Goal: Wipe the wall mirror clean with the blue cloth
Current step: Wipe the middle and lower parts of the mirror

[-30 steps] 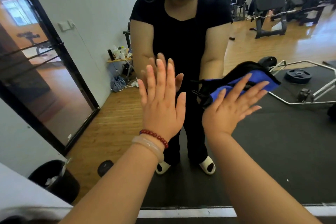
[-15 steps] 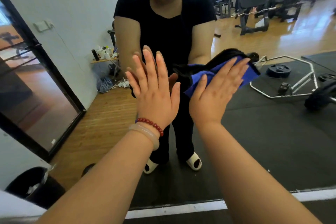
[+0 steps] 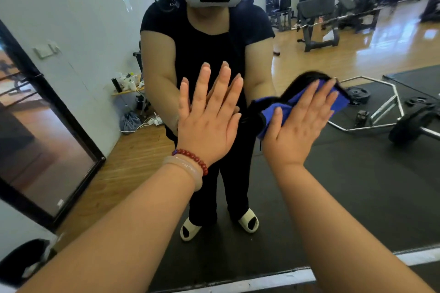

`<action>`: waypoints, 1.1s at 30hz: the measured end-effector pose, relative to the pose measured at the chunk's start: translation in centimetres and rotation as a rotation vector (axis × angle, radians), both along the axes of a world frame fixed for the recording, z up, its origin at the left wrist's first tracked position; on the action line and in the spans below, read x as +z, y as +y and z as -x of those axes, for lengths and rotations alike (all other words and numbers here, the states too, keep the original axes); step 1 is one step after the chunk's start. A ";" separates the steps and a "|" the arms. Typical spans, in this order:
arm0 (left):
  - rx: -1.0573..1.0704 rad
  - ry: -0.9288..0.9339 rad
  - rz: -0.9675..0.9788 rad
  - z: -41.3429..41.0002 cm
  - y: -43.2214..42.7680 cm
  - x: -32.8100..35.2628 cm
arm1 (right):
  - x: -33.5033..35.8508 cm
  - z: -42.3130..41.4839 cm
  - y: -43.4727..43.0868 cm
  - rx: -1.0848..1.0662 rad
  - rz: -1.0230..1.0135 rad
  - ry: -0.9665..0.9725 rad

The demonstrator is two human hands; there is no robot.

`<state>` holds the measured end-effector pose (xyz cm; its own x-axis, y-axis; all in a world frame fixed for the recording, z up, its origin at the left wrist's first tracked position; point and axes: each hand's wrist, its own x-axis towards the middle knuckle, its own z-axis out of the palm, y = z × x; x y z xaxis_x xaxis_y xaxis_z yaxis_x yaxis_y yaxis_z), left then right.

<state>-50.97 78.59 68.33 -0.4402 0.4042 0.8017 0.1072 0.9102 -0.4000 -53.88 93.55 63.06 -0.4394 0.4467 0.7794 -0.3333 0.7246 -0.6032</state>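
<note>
- We are facing the large frameless wall mirror (image 3: 357,197), which is reflecting a gym floor. We are judging the wiping to be under way.
- Our left hand (image 3: 207,131) is lying flat on the glass with its fingers straight and spread. Its grip is released and holding nothing. It is bracing us, so we should be watching that it is not smearing wiped glass.
- Our right hand (image 3: 297,135), just beside it, is pressing with straight fingers, its grip released rather than clenched. Even palm pressure and overlapping strokes should be serving best.
- The crumpled blue cloth (image 3: 266,121) is sitting trapped between that palm and the mirror. Its long axis is running from lower left to upper right along the fingers, with the far end pointing up and right.
</note>
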 end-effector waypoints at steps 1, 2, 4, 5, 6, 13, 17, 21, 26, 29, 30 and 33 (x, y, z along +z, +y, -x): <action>0.003 0.030 -0.014 0.2 0.1 -0.1 | -1.6 -0.2 0.1 -0.006 0.036 -0.040; 0.005 0.059 -0.026 0.4 0.3 -0.2 | -3.0 -0.5 0.0 -0.008 0.089 -0.084; 0.002 0.087 -0.037 0.7 0.4 -0.4 | -4.3 -0.9 -0.6 -0.012 0.223 -0.156; -0.002 0.094 -0.039 0.7 0.5 -0.5 | -3.9 -0.9 -0.9 -0.014 0.277 -0.172; -0.002 0.101 -0.043 0.8 0.5 -0.6 | -2.8 -0.9 -1.2 -0.011 0.306 -0.173; -0.017 0.081 -0.066 0.6 0.4 -0.6 | 0.2 0.3 -0.3 -0.006 0.112 -0.034; -0.043 0.082 -0.071 0.6 0.2 -0.8 | -3.5 -0.6 0.2 -0.022 0.295 -0.174; -0.100 0.083 -0.080 0.6 0.0 -0.8 | -1.3 -1.3 0.0 -0.072 0.575 -0.306; -0.125 0.041 -0.071 0.4 -0.4 -0.7 | 6.6 -0.3 0.1 0.004 0.455 -0.157; -0.150 0.013 -0.075 0.1 -0.6 -0.7 | 4.9 0.4 -0.8 -0.081 0.452 0.058; -0.164 0.007 -0.078 0.1 -0.6 -0.7 | 3.7 0.8 -0.3 -0.101 0.455 0.036; -0.178 -0.018 -0.092 -0.3 -0.5 -0.8 | 0.2 1.1 2.2 -0.159 0.675 -0.143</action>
